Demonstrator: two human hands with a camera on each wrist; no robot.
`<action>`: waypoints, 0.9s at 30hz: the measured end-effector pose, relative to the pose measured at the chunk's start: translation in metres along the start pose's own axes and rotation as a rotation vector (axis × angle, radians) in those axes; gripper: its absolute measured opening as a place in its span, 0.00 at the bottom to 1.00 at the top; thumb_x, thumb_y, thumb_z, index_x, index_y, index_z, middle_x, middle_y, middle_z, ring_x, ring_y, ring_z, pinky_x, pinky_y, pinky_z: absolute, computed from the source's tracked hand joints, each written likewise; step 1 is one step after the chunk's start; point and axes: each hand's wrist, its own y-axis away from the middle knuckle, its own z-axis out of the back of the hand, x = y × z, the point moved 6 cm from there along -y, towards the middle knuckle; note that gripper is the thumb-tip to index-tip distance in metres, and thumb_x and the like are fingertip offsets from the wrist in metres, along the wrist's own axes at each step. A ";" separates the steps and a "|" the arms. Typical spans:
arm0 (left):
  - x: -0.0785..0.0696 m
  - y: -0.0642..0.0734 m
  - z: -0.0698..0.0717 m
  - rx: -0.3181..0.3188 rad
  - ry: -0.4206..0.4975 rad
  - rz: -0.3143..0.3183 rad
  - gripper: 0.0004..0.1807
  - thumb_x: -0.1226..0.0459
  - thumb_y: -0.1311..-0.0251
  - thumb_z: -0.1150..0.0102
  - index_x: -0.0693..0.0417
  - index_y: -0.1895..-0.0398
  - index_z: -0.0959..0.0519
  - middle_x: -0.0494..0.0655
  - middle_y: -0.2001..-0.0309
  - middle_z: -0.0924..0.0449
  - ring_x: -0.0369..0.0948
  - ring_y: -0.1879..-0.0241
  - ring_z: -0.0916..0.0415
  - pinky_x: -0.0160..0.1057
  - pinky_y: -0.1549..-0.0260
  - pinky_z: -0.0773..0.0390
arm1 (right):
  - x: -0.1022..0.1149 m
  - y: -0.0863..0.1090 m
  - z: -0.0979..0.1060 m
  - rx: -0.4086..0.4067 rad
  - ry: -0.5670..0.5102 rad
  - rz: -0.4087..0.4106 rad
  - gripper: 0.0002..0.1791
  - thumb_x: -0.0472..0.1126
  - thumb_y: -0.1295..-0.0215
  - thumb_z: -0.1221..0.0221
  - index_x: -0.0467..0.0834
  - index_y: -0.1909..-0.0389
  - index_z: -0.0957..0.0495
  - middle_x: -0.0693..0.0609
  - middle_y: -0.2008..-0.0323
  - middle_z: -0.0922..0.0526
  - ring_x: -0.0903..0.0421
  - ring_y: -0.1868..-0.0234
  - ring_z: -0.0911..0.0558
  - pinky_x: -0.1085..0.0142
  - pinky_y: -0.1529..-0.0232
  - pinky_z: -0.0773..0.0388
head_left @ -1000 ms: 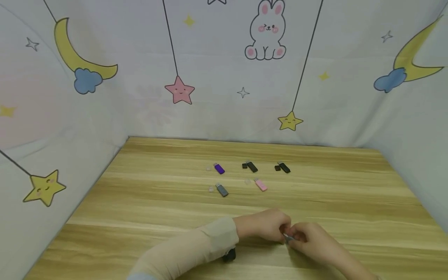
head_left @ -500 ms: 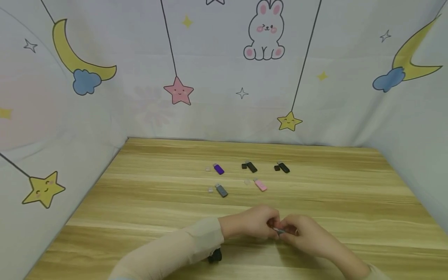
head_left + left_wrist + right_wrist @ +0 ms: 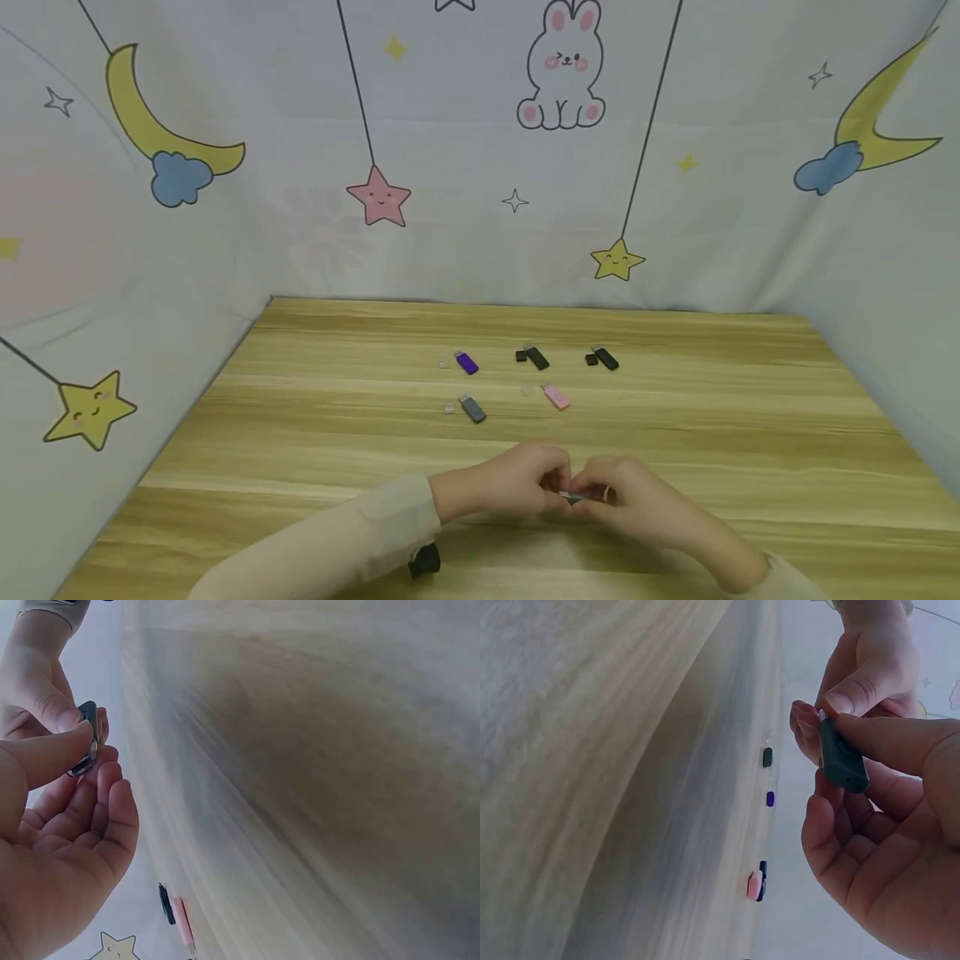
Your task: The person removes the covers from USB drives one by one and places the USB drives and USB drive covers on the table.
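Over the front of the table my left hand [image 3: 513, 479] and right hand [image 3: 641, 504] meet at the fingertips, one dark green USB stick [image 3: 843, 759] between them. The right thumb and fingers grip the stick's body, as the right wrist view shows. Toward its plug end, the left thumb and forefinger pinch it; a shiny, glassy-looking end [image 3: 84, 766] peeks out below the left thumb in the left wrist view. Most of the plug is hidden by fingers.
Further back lie USB sticks with caps off beside them: purple [image 3: 467, 362], two black ones [image 3: 537, 357], grey [image 3: 472, 408] and pink [image 3: 557, 397]. A printed cloth [image 3: 450, 250] hangs behind the wooden table [image 3: 315, 367]. A black wrist camera [image 3: 425, 561] sits under the left sleeve.
Both hands have shifted left together across the front of the table, still holding the green USB stick between them. The sticks and caps further back stay where they lay.
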 end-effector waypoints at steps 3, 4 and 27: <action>0.002 0.006 0.001 -0.002 0.018 -0.019 0.08 0.72 0.44 0.34 0.56 0.71 0.26 0.41 0.70 0.19 0.25 0.72 0.28 0.25 0.69 0.24 | 0.004 -0.002 -0.004 0.002 0.003 0.057 0.05 0.37 0.37 0.37 0.43 0.62 0.17 0.60 0.68 0.18 0.70 0.67 0.25 0.71 0.68 0.24; 0.003 0.007 0.001 -0.001 0.023 -0.023 0.08 0.72 0.44 0.35 0.56 0.71 0.26 0.41 0.70 0.19 0.25 0.72 0.29 0.25 0.69 0.24 | 0.005 -0.003 -0.005 0.003 0.000 0.075 0.05 0.36 0.37 0.37 0.42 0.62 0.17 0.59 0.68 0.18 0.70 0.67 0.25 0.71 0.68 0.24; 0.005 0.024 -0.001 0.030 0.084 -0.053 0.10 0.73 0.44 0.36 0.56 0.75 0.28 0.33 0.75 0.27 0.25 0.75 0.32 0.24 0.74 0.29 | 0.008 -0.007 -0.021 0.009 -0.035 0.256 0.06 0.35 0.35 0.40 0.44 0.59 0.17 0.59 0.69 0.24 0.71 0.68 0.31 0.73 0.69 0.26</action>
